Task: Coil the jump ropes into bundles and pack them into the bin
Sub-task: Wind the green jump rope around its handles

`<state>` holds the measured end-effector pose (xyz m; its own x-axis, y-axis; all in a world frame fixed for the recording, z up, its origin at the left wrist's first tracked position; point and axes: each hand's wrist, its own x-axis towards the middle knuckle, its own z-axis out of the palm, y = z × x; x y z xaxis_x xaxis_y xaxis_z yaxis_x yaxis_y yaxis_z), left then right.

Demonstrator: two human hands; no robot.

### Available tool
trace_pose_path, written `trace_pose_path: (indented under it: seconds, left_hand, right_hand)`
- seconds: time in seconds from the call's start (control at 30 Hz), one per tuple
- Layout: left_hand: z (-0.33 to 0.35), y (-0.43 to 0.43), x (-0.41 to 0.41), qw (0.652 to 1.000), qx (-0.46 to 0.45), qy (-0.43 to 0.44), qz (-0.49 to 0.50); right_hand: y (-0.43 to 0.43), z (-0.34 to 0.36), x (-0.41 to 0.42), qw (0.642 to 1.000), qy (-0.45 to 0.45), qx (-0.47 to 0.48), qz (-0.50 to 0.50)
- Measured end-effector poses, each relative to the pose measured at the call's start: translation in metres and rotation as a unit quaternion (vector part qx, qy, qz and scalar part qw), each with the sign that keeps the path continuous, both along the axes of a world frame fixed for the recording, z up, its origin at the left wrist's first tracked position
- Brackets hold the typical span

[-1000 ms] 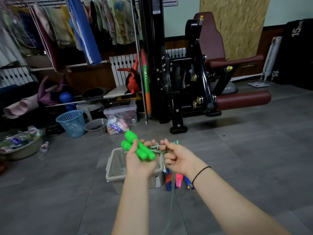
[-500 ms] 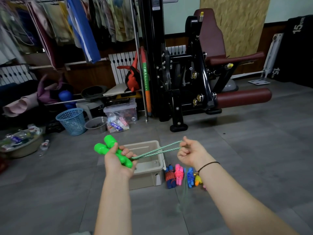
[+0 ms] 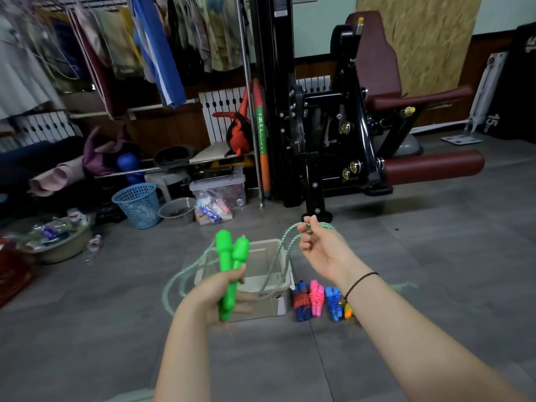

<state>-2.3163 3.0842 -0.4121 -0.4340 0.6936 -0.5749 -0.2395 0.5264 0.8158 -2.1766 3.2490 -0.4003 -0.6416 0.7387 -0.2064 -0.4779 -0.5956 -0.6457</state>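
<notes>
A person holds one green jump rope (image 3: 285, 242) over a bin (image 3: 272, 265) on a gym's grey tiled floor (image 3: 406, 256)
A black weight machine (image 3: 348, 126) with maroon pads stands behind, and a black block (image 3: 493, 123) at the right edge reads "15"; the pale open bin has four coiled rope bundles (image 3: 316, 297) in a row just beside its right side. The left hand (image 3: 211, 297) curls round both green handles (image 3: 229, 271), upright before the bin; the right hand (image 3: 322, 248), raised higher, pinches a loop of the cord between thumb and curled fingers
</notes>
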Motion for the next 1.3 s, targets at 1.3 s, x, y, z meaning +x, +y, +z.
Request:
trace_pose_path:
  seconds: [1.3]
  left_hand:
    - [-0.008, -0.032, -0.071, 0.782, 0.195, 0.16, 0.569]
  right_hand:
    - [0.053, -0.012, 0.038, 0.992, -0.028, -0.087, -0.089]
